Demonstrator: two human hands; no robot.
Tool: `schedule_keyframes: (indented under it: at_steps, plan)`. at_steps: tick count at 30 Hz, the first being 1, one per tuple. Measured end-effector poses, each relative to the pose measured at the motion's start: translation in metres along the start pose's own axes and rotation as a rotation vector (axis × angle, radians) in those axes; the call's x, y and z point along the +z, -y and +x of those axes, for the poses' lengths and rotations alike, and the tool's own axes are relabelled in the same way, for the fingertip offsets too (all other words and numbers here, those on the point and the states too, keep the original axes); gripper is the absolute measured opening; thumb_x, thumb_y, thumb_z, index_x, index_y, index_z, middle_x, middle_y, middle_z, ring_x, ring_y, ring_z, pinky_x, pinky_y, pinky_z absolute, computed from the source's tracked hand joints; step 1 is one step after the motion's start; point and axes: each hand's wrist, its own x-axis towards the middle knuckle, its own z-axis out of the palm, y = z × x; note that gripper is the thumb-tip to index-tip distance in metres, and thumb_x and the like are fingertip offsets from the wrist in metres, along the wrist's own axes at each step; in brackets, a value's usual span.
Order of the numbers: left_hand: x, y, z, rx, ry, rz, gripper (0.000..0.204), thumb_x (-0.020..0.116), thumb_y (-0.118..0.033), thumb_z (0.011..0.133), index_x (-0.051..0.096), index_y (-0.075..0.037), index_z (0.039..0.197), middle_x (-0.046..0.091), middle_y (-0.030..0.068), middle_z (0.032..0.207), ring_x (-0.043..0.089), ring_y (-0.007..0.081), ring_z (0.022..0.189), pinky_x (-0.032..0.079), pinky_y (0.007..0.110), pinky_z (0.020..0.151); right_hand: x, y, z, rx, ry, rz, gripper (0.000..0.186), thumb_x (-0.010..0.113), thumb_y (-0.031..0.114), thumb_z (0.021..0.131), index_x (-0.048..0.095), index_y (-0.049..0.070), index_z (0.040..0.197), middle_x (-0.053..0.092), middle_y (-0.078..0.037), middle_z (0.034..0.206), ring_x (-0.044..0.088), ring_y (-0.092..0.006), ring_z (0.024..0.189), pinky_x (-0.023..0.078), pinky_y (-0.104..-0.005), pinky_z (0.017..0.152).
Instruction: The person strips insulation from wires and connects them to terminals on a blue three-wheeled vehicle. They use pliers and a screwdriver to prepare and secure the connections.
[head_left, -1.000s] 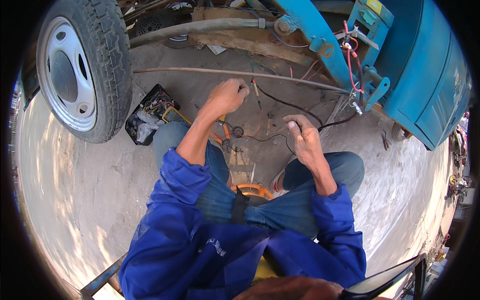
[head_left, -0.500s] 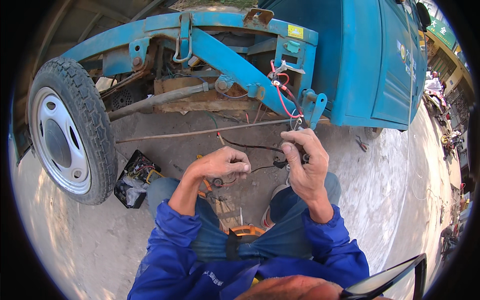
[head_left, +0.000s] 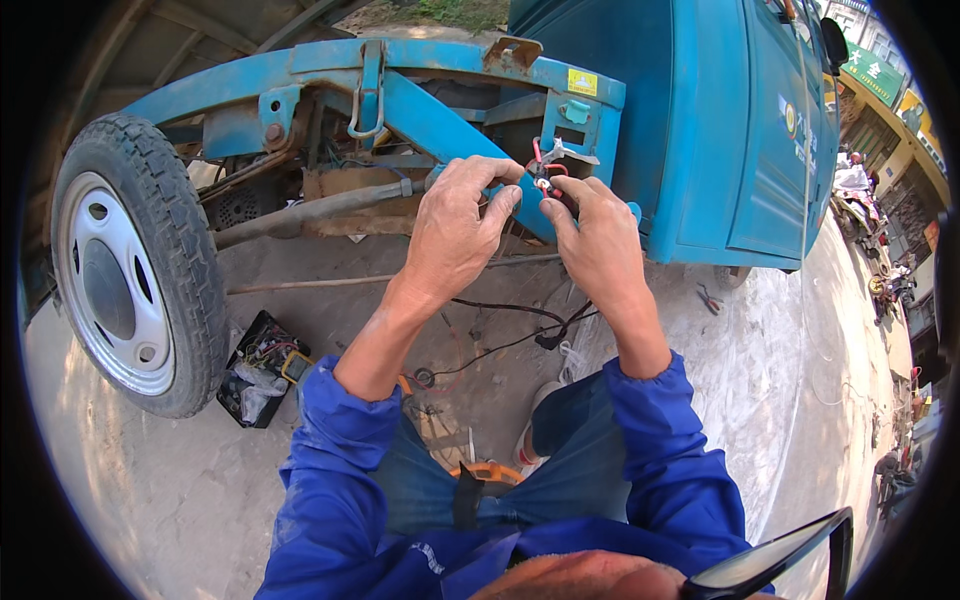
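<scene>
Both my hands are raised in front of the blue vehicle frame (head_left: 430, 115). My right hand (head_left: 603, 245) pinches a bundle of red and black wires (head_left: 545, 184) between thumb and fingers, just below a bracket on the frame. Close by on the left, my left hand (head_left: 455, 235) has thumb and forefinger bent together in a pinch, fingertips almost at the wires. Whatever it holds is too small to make out. Beneath the hands, a dark cable (head_left: 510, 307) hangs and trails over the ground.
At left stands a wheel (head_left: 140, 265). Beside it lies an open black toolbox (head_left: 262, 370) with wires and a yellow-edged meter. Pliers (head_left: 709, 299) rest on the ground at right, below the blue cab (head_left: 700, 150). An orange seat edge (head_left: 490, 472) shows between my legs.
Both hands have moved up and forward, the left one also to the right. The right hand now grips the wire bundle higher up, and the left has come close to it.
</scene>
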Motion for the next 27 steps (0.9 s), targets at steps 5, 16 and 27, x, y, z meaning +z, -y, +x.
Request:
schedule_keyframes:
  at_steps: [5, 16, 27]
  plan:
    - [0.014, 0.02, 0.001, 0.24, -0.071, 0.29, 0.021, 0.074, -0.006, 0.087, 0.072, -0.006, 0.108, 0.069, 0.0076, 0.112, 0.058, 0.0288, 0.112, 0.048, 0.041, 0.096, 0.004, -0.008, -0.003, 0.085, -0.007, 0.151, 0.026, 0.074, 0.012, 0.09, 0.07, 0.0, 0.113, 0.072, -0.017, 0.104, 0.071, -0.0331, 0.09, 0.054, -0.0423, 0.078]
    - [0.037, 0.022, 0.001, 0.121, -0.08, 0.249, 0.023, 0.075, -0.018, 0.086, 0.076, -0.005, 0.104, 0.065, 0.0065, 0.127, 0.049, 0.0297, 0.129, 0.034, 0.047, 0.105, 0.004, -0.013, -0.003, 0.262, 0.008, 0.471, 0.033, 0.075, 0.006, 0.087, 0.061, 0.0, 0.117, 0.068, -0.002, 0.092, 0.042, -0.0033, 0.066, 0.038, -0.0223, 0.059]
    - [0.051, 0.021, 0.007, 0.043, -0.146, 0.193, 0.015, 0.072, -0.02, 0.089, 0.074, -0.007, 0.096, 0.064, 0.0054, 0.128, 0.046, 0.029, 0.129, 0.029, 0.048, 0.108, 0.006, -0.011, -0.011, 0.065, -0.057, 0.278, 0.038, 0.078, 0.002, 0.083, 0.061, 0.002, 0.118, 0.071, -0.005, 0.091, 0.036, -0.0061, 0.056, 0.035, -0.0245, 0.052]
